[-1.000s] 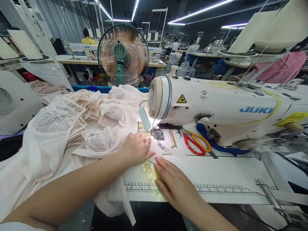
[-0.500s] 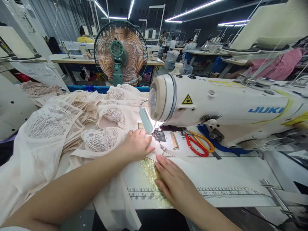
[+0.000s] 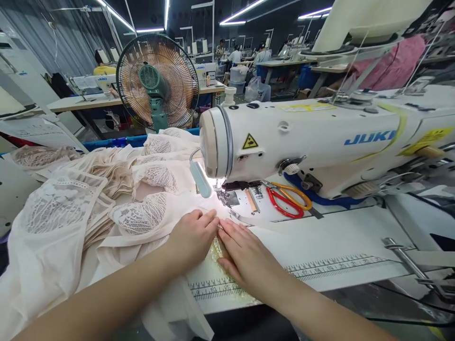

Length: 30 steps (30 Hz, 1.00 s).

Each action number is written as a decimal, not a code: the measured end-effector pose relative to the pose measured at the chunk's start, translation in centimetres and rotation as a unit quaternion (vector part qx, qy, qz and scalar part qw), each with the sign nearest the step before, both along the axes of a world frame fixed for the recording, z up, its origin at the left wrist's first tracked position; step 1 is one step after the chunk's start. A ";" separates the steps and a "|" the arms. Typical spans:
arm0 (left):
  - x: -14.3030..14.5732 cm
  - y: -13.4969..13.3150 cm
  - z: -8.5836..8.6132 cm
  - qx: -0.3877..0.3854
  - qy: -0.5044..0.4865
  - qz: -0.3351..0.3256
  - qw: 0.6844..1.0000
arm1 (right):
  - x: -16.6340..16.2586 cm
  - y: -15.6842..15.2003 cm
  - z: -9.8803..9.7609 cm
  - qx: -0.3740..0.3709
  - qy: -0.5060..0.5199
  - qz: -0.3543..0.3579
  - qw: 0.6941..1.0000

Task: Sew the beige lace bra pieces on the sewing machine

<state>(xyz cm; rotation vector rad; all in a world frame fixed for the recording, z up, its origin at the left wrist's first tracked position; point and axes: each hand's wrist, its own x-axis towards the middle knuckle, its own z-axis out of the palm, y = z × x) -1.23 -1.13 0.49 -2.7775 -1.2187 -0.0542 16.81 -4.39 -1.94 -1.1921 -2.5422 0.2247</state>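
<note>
My left hand (image 3: 195, 237) is closed at the front edge of the beige bra fabric (image 3: 185, 203), just short of the sewing machine's needle area; its thumb is hidden. Touching its fingertips, my right hand (image 3: 245, 253) lies nearly flat with the fingers stretched out together. Crinkled yellowish clear film (image 3: 216, 251) shows between and under the hands. A lace bra cup (image 3: 142, 215) lies left of my left hand. The white sewing machine (image 3: 302, 137) stands just beyond both hands, its small lamp (image 3: 201, 180) shining on the needle area.
Red-handled scissors (image 3: 284, 206) and orange-handled scissors (image 3: 296, 195) lie under the machine arm beside a small wooden-looking stick (image 3: 250, 201). More lace bras (image 3: 60, 203) are heaped at left. A ruler strip (image 3: 320, 267) runs along the table front. Behind stands a fan (image 3: 156, 85).
My left hand has drawn back from the needle area toward me, and its fingers have come against those of my right hand. The whole view has shifted slightly.
</note>
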 end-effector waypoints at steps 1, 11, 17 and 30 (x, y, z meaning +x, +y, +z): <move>-0.2 0.1 0.1 0.000 -0.005 -0.004 1.000 | 0.2 0.0 -0.1 0.003 0.009 0.007 1.000; -0.8 1.4 0.9 -0.017 -0.030 -0.026 0.999 | 1.7 0.0 -0.4 0.022 0.088 0.013 0.996; -1.6 2.4 0.6 -0.005 -0.043 -0.035 0.998 | 1.7 0.1 -0.4 0.009 0.066 0.011 0.998; -2.6 4.0 0.8 -0.029 -0.023 -0.064 0.997 | 1.8 0.1 -1.0 0.007 0.095 0.009 0.995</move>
